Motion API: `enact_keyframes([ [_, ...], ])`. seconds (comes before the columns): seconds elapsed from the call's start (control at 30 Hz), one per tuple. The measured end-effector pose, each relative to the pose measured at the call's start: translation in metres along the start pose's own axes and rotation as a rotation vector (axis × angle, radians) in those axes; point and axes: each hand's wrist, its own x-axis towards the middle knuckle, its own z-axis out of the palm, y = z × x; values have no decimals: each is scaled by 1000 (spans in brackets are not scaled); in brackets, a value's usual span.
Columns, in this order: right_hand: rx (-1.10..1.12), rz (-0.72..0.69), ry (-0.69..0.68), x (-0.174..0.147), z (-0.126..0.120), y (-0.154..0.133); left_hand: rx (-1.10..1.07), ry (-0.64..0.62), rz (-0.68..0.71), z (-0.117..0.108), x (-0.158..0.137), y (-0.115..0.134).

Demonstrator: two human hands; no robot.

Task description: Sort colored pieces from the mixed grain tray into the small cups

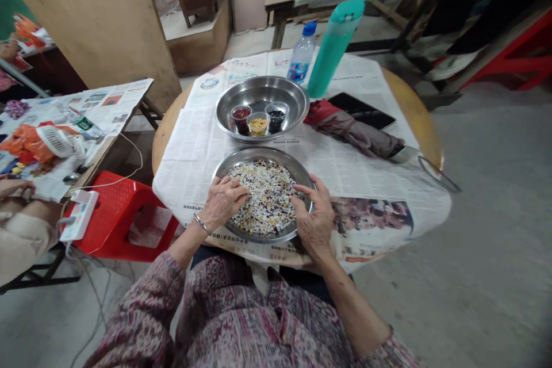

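Observation:
A steel basin (302, 169) of white grains mixed with yellow, dark red and black beans (263, 198) sits near me on the round table. My left hand (225, 198) lies over its left rim. Its fingers are bent, and the thumb and forefinger come close together at the grains; anything between them is hidden. At the right rim, my right hand (315, 213) has its fingers apart, thumb and forefinger reaching in over the mix. Behind stands a second steel basin (284, 92) with cups of red beans (241, 121), yellow beans (257, 126) and black beans (276, 121).
Newspaper (190, 149) covers the table. A water bottle (302, 54), a green bottle (334, 49), a dark tablet-like device (366, 110) and a folded umbrella (357, 129) stand or lie beyond. To the left are a red stool (116, 213), a power strip (80, 215) and a seated person (21, 224).

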Motion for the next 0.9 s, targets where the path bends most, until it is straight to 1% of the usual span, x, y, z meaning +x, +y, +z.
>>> enact_keyframes([
  [0.13,10,3,0,0,1,0,-87,103,-58,-1,-3,2],
  [0.2,12,3,2,0,2,0,-223,171,-124,-5,-5,4],
  [0.27,16,6,9,1,2,-1,-461,261,-268,-11,-7,5],
  [0.37,16,11,13,0,3,0,-993,388,-559,-24,-10,4],
  [0.43,14,12,9,0,3,0,-1322,404,-693,-32,-12,2],
  [0.47,14,13,8,0,3,0,-1415,390,-726,-35,-13,0],
  [0.5,15,13,6,0,2,0,-1432,368,-743,-37,-14,-2],
  [0.53,17,12,3,0,2,0,-1369,343,-739,-38,-14,-3],
  [0.57,18,11,0,0,2,1,-1235,324,-710,-38,-14,-4],
  [0.67,13,3,-8,0,2,1,-636,285,-539,-31,-10,-7],
  [0.73,7,-1,-8,0,2,2,-306,245,-431,-24,-6,-9],
  [0.8,2,2,-4,0,2,2,-114,177,-365,-17,-1,-10],
  [0.9,-2,7,2,0,2,1,31,97,-315,-10,6,-10],
])
